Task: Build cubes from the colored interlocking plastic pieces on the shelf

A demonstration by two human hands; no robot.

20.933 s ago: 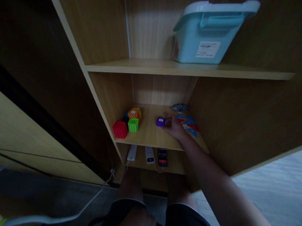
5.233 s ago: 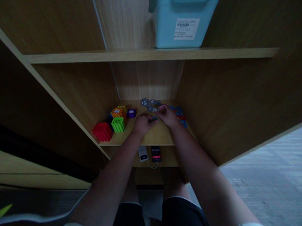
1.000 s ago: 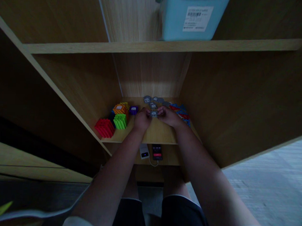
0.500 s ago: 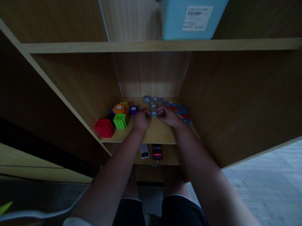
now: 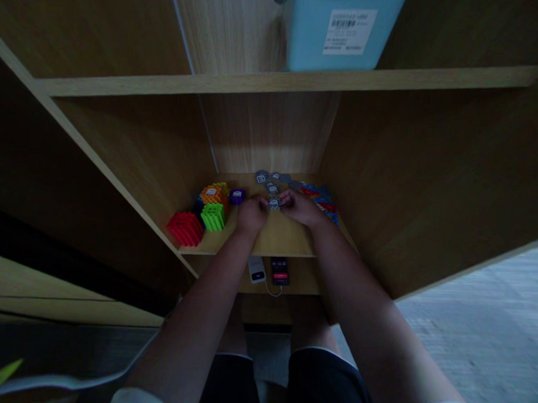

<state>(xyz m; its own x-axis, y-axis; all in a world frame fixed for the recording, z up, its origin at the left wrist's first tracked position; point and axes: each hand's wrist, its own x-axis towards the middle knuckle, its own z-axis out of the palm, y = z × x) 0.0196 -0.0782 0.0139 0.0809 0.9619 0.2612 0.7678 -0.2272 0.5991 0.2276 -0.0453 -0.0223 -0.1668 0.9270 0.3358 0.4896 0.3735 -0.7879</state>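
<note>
Both my hands reach into a low wooden shelf compartment [image 5: 289, 241]. My left hand [image 5: 252, 213] and my right hand [image 5: 299, 207] are closed together on a small grey piece [image 5: 274, 203] held between their fingertips. Behind them lie several more grey pieces [image 5: 272, 179], and flat blue and red pieces [image 5: 325, 203] lie to the right. To the left stand a purple block [image 5: 237, 195], a green block [image 5: 213, 216], an orange block [image 5: 213, 194] and a red block [image 5: 185, 228].
A light blue lidded bin [image 5: 336, 29] with a label sits on the shelf above. Below the compartment lie a white device [image 5: 257, 269] and a phone [image 5: 279, 271] with a lit screen. My knees are at the bottom, grey floor to the right.
Over the last second almost nothing has changed; both hands stay closed on the grey piece. Earlier, my right hand alone touched the purple block, which now stands by the coloured blocks.
</note>
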